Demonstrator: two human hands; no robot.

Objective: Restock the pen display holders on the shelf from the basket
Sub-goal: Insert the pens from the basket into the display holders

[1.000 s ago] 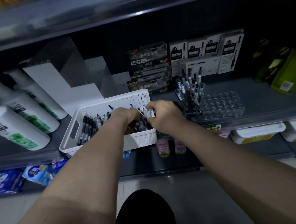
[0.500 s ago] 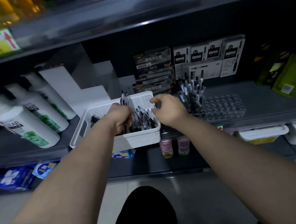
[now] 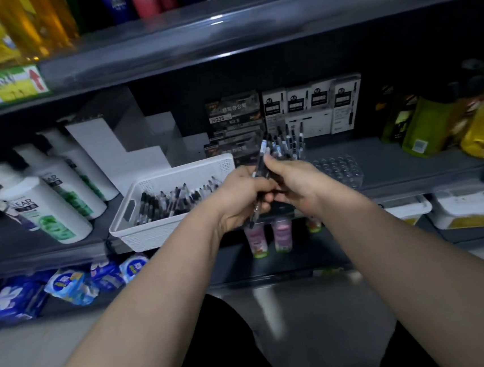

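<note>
**A:** So, where are the hands relative to the white perforated plastic basket (image 3: 162, 229)?

**B:** Both are at its right end, raised a little above the rim. The left hand (image 3: 242, 198) has its fingers curled round a bunch of slim dark plastic pens (image 3: 259, 164). The bunch slants up past the knuckles and pokes out below the palm. The right hand (image 3: 297, 187) touches the left, with its thumb and fingers pinching the same bunch near the upper end.

**A:** And the basket itself?

**B:** It sits at the front edge of the dark grey shelf board (image 3: 411, 173). A heap of loose black-and-clear pens (image 3: 174, 201) lies inside it, mostly towards the middle and right.

**A:** Where is the holder?

**B:** Just right of the basket and partly behind the right hand stands the clear plastic display holder with rows of round holes (image 3: 340, 171). Upright black-capped pens (image 3: 290, 141) fill the side nearer the basket, and open holes show on the far side.

**A:** What else is around the basket?

**B:** To its left are tall white bottles with green labels (image 3: 45, 208), leaning back. Behind it is a white stepped display riser (image 3: 119, 153). Behind and to the right, against the back wall, are stacked dark and white pen boxes (image 3: 313, 102). Well to the right, green and yellow pouches (image 3: 424, 127) stand on the same shelf.
</note>
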